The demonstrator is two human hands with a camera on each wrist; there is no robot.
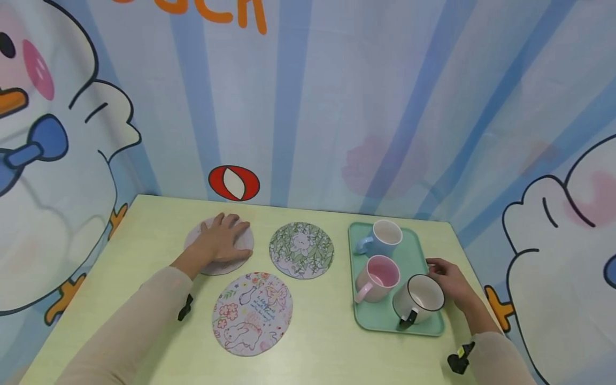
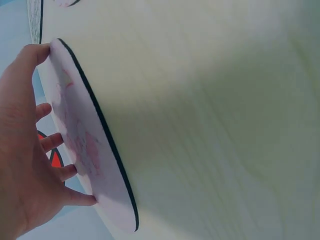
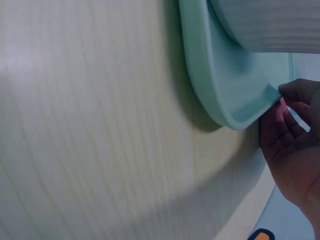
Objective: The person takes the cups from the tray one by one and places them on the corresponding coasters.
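Three mats [image 1: 252,314] out on worktop [image 1: 327,350], left hand [image 1: 220,241], fingers wide, on far-left one; three mugs [image 1: 377,279] still on tray [image 1: 412,251], right hand [image 1: 449,282] pinching its right side

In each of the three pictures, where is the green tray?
Head: the green tray lies right of centre, in the lower half.
Left wrist: not in it.
Right wrist: green tray upper right, its edge pinched by the right hand.
Shared landmark: the pale tabletop, seen in all three.
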